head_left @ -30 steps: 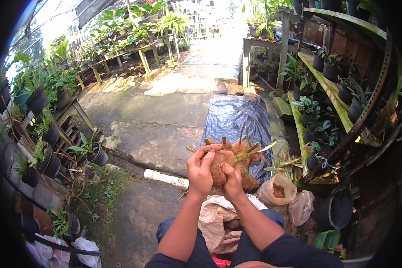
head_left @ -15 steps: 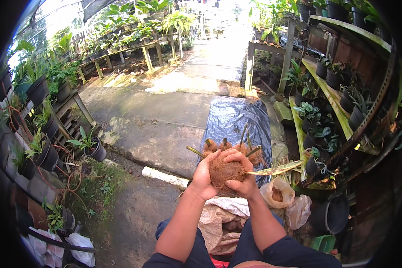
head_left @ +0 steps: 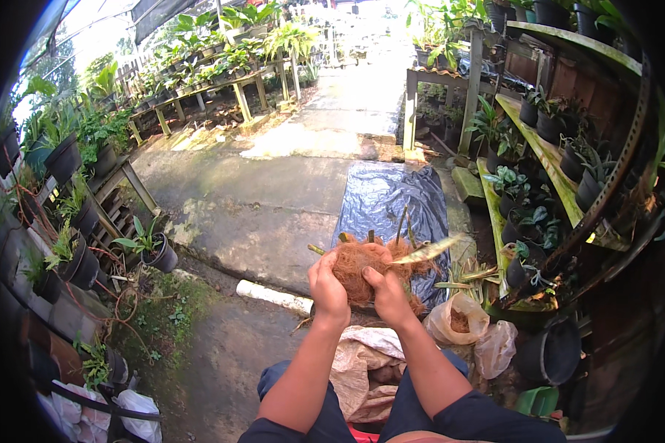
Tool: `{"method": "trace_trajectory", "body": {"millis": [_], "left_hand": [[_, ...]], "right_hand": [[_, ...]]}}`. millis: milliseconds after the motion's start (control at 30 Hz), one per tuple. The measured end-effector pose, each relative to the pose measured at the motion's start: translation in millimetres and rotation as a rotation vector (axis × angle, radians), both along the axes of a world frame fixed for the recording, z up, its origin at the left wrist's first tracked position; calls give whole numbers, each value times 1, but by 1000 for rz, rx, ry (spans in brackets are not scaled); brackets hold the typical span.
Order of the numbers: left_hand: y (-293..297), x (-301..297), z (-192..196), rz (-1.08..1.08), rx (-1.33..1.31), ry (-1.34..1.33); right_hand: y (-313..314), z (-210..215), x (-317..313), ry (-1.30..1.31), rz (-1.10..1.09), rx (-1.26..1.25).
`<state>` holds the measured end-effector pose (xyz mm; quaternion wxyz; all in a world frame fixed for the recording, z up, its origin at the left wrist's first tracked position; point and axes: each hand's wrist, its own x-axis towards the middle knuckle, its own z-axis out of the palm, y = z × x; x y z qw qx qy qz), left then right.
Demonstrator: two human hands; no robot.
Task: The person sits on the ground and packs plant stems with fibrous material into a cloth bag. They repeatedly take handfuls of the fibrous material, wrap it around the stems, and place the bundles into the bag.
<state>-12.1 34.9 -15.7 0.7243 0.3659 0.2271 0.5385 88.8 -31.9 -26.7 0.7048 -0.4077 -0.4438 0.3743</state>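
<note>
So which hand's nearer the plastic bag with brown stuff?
Right: the right hand is left of the bag; the left hand is farther left, across the fibre ball.

Strong daylight comes from beyond the plastic sheet (head_left: 391,196), where the path (head_left: 358,96) burns out to white. The sheet itself carries crinkled glare. Left of it, the floor (head_left: 258,184) lies in softer shade; right of it, shadow darkens the shelves (head_left: 545,153). Across its near right edge, a pale leaf (head_left: 427,251) is smeared by blur. Far out from it, lines bend toward a black rim.
</note>
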Motion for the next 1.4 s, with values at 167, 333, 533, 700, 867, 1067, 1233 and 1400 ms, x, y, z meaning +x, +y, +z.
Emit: {"method": "trace_trajectory", "body": {"millis": [167,333,533,700,867,1067,1233,1400], "left_hand": [[-10,-12,31,399,542,490],[-20,-10,40,509,1173,612],[-29,1,38,395,1072,601],[-30,1,36,327,983,500],[-29,0,31,153,710,303],[-23,1,26,-37,389,125],[-15,-3,26,-153,192,91],[-8,-5,26,-281,-20,8]], "right_hand": [[-3,3,-10,409,396,-148],[-4,0,-19,622,221,-69],[0,-7,-6,579,181,42],[1,-17,-4,412,66,85],[-5,-11,-5,293,27,123],[-10,-2,-4,242,15,90],[-7,-4,-4,183,17,81],[-8,-1,-5,176,70,74]]}}
